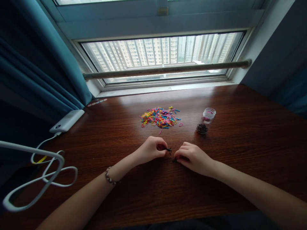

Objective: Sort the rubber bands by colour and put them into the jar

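Between the fingertips of my left hand (153, 148) is a small bunch of black rubber bands (169, 150), its looped ends sticking out to the right. My right hand (193, 158) is low over the table just beside it, thumb and fingers pinched on a small dark piece (175, 159), probably the same kind of band. Beyond my hands lies a loose pile of colourful rubber bands (160, 117). To the right of the pile stands a clear lidless jar (209, 115) with black bands at its bottom and something pink higher up.
A brown wooden table (240, 127) reaches to the window sill. At the left a white power bank (67, 121) lies with a looped white cable (57, 169). Blue curtains (43, 57) hang on the left, and a horizontal rail (168, 69) crosses the window.
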{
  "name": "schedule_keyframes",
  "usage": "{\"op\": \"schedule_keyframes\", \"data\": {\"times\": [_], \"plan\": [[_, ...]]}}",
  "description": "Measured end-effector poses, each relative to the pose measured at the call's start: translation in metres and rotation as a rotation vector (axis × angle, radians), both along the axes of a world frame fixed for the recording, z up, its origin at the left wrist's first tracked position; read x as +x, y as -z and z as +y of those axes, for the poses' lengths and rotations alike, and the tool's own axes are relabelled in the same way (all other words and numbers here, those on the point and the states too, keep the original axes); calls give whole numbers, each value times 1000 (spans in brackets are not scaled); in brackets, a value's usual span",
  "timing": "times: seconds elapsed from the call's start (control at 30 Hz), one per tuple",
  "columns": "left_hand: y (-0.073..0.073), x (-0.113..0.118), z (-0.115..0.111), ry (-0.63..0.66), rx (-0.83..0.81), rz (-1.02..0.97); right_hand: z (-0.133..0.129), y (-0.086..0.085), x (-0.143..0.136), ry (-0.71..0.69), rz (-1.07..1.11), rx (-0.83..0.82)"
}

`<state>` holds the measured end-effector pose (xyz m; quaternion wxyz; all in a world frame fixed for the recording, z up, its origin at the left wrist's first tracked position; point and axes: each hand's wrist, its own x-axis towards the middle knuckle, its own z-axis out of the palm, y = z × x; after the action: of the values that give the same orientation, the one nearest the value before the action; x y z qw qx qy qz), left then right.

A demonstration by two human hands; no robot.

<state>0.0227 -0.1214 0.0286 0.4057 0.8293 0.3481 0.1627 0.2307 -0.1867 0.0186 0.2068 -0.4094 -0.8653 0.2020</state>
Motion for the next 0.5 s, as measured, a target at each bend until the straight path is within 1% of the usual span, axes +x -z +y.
{"op": "schedule_keyframes", "data": {"times": [0.07,0.17,0.27,0.33,0.4,0.43,0.5], "plan": [[0,0,0,-12,-24,-10,2,-3,2,-4,-60,3],[-1,0,-1,-32,-62,-41,3,-5,0,-1,-175,55],[-8,3,4,-68,-49,-90,1,-3,-6,-18,-289,128],[-19,11,12,-94,16,-126,0,-2,-11,-35,-355,181],[-35,24,23,-100,91,-180,-2,-6,-13,-56,-408,242],[-44,32,29,-90,118,-220,-2,-12,-11,-58,-419,273],[-61,52,41,-77,135,-297,-2,-33,2,-2,-375,332]]}}
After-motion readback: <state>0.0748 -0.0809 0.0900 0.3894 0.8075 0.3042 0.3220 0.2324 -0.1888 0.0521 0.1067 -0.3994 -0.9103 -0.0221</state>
